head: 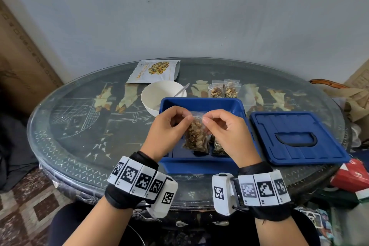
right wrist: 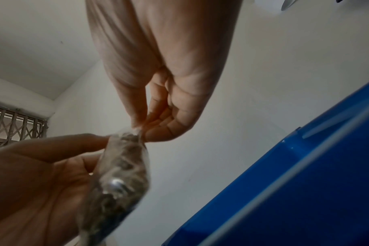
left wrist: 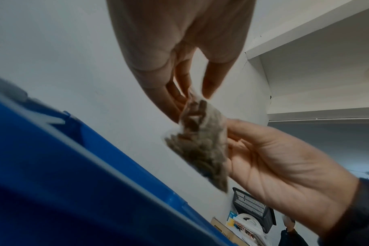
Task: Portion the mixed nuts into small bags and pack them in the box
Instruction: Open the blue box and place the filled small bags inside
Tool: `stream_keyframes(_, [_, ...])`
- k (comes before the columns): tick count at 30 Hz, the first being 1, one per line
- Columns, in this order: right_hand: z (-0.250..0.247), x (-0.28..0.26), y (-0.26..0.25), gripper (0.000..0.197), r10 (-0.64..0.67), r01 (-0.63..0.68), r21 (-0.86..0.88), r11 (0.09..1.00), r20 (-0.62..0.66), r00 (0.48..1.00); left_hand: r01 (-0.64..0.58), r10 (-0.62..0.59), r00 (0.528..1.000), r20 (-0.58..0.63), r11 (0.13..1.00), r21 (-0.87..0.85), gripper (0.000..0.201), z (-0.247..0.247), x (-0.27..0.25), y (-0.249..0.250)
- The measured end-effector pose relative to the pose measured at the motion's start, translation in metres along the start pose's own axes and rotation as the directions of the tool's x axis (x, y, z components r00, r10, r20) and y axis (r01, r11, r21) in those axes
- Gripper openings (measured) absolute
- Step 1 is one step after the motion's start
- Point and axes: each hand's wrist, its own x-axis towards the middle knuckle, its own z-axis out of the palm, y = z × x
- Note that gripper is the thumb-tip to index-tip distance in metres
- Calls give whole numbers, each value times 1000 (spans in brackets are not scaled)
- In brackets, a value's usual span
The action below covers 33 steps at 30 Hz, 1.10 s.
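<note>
While both hands work above blue box, left hand and right hand pinch top edge of small clear nut bag, held over box interior. More filled bags behind box; lid right of it; white bowl at its far left corner.

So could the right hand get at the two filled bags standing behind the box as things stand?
Probably not right away. The right hand is pinching the top of the nut bag together with the left hand. Once free, the path over the open blue box to the two filled bags looks clear.
</note>
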Motion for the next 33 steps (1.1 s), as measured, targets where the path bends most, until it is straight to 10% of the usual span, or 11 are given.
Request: stream_keyframes(33, [2, 6, 0, 5, -266, 294, -266, 918, 136, 954, -323, 224, 927, 300, 883, 340, 9, -13, 11, 1])
